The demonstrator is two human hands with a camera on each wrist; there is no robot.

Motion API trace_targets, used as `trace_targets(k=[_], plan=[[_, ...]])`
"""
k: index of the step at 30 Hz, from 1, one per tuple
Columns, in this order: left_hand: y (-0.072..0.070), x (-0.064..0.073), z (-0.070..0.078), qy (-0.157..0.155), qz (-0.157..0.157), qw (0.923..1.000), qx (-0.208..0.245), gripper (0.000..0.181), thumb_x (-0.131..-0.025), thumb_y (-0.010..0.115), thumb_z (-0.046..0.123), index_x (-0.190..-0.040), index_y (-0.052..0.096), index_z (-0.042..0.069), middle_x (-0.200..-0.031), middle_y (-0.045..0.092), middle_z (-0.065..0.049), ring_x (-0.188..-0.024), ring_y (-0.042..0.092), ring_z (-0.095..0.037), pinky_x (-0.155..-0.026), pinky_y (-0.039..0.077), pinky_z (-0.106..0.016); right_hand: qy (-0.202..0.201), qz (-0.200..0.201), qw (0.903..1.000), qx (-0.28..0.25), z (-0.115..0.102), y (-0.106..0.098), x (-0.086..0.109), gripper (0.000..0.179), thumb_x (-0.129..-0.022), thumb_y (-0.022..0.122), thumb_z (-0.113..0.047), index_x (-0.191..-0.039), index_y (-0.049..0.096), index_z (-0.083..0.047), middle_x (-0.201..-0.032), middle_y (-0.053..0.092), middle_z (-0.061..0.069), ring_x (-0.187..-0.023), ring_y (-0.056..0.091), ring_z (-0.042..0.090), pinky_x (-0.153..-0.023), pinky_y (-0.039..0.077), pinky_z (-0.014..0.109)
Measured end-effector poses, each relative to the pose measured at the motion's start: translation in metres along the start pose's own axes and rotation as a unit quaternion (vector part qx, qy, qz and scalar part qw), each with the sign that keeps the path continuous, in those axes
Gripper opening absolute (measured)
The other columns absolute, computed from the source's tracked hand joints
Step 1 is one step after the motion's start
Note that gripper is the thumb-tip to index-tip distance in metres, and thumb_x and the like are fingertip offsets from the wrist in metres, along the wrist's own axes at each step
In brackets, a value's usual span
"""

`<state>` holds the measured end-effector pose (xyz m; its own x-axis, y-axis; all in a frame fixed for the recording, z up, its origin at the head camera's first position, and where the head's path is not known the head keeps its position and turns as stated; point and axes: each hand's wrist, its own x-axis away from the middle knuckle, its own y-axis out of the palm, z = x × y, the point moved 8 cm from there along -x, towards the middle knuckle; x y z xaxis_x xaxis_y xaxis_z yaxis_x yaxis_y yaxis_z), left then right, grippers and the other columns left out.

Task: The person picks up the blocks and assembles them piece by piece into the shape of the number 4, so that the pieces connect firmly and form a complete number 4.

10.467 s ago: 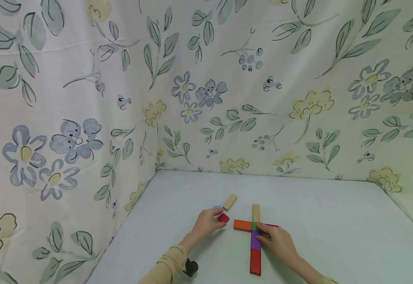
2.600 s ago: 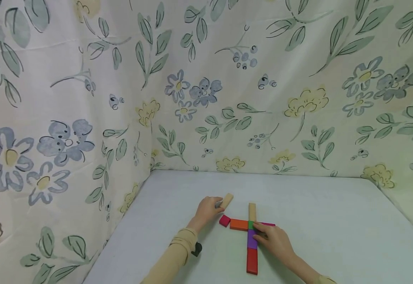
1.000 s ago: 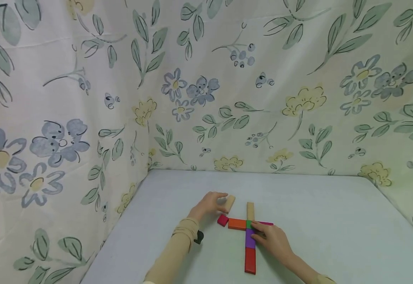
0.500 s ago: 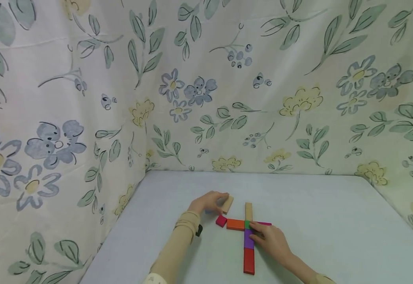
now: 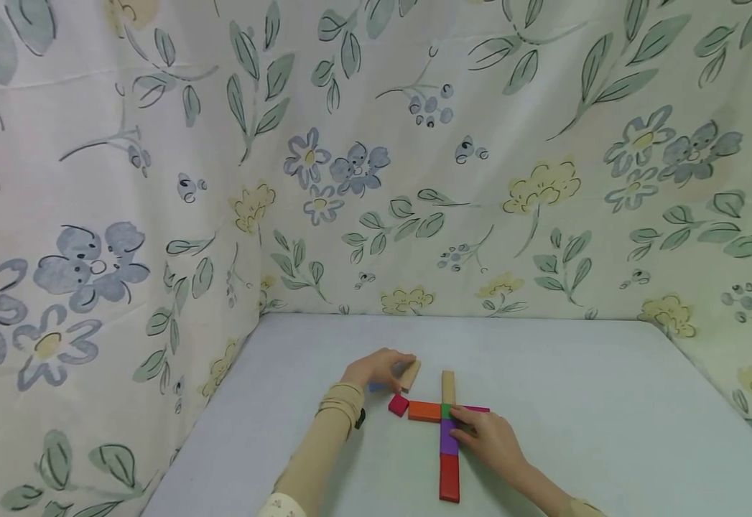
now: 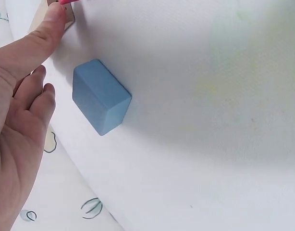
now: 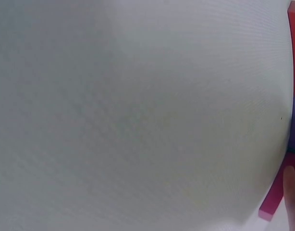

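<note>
In the head view my left hand (image 5: pixel 377 368) holds a plain wooden block (image 5: pixel 411 375), fingertips at its far end and thumb near its close end. A blue block (image 5: pixel 376 387) lies partly hidden beneath that hand; the left wrist view shows it apart from the fingers. My right hand (image 5: pixel 493 439) rests at the cross of blocks, index fingertip on the small green block (image 5: pixel 444 411) and thumb beside the purple block (image 5: pixel 449 436). Around the green one sit an orange block (image 5: pixel 424 411), a second wooden block (image 5: pixel 448 386) and a magenta block (image 5: pixel 477 409).
A red block (image 5: pixel 449 478) extends the purple arm toward me. Touching the orange block's left end is a small crimson block (image 5: pixel 398 405), turned at an angle. All lie on a white table (image 5: pixel 576 402) with a floral curtain (image 5: pixel 453 158) behind and to the left.
Over ten seconds ago the left hand held the crimson block; that now sits against the orange one. My left hand has since moved onto the loose wooden block. The right hand stays put.
</note>
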<state>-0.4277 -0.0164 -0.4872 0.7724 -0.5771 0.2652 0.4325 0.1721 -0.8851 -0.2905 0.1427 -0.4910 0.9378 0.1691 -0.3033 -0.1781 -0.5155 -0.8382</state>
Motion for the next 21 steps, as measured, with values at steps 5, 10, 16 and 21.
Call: trace_targets(k=[5, 10, 16, 21], plan=[[0.0, 0.0, -0.001, 0.003, 0.015, 0.9999, 0.006, 0.074, -0.076, 0.079, 0.017, -0.142, 0.046, 0.022, -0.146, 0.046, 0.002, -0.137, 0.038, -0.02, -0.112, 0.031, -0.038, 0.001, 0.0, 1.0, -0.001, -0.001, 0.0, 0.0, 0.034, -0.076, 0.078, -0.022, -0.107, 0.073, -0.011, -0.106, 0.073, 0.003, -0.087, 0.07, 0.014, -0.069, 0.054, 0.025], [-0.003, 0.003, -0.004, 0.01, 0.046, 0.9984, 0.032, 0.073, -0.074, 0.081, 0.02, -0.14, 0.048, 0.016, -0.143, 0.05, -0.002, -0.133, 0.043, -0.022, -0.11, 0.034, -0.039, 0.001, 0.001, 1.0, -0.004, -0.002, 0.0, 0.0, 0.034, -0.076, 0.078, -0.022, -0.107, 0.073, -0.011, -0.106, 0.073, 0.003, -0.086, 0.07, 0.015, -0.068, 0.053, 0.024], [-0.011, 0.01, -0.002, 0.047, 0.069, 0.9949, 0.056, 0.071, -0.075, 0.081, 0.019, -0.138, 0.05, 0.011, -0.141, 0.052, -0.006, -0.13, 0.048, -0.025, -0.107, 0.039, -0.039, 0.001, 0.007, 1.0, -0.007, -0.002, -0.001, 0.001, 0.034, -0.075, 0.078, -0.02, -0.107, 0.073, -0.011, -0.104, 0.074, 0.004, -0.083, 0.07, 0.013, -0.066, 0.052, 0.023], [-0.019, 0.015, 0.003, 0.071, 0.073, 0.9932, 0.057, 0.071, -0.074, 0.082, 0.019, -0.137, 0.051, 0.011, -0.14, 0.053, -0.006, -0.129, 0.049, -0.025, -0.105, 0.041, -0.038, -0.001, 0.008, 0.9999, -0.007, -0.002, -0.002, 0.001, 0.034, -0.075, 0.078, -0.02, -0.107, 0.073, -0.011, -0.105, 0.073, 0.004, -0.084, 0.07, 0.014, -0.066, 0.053, 0.024]])
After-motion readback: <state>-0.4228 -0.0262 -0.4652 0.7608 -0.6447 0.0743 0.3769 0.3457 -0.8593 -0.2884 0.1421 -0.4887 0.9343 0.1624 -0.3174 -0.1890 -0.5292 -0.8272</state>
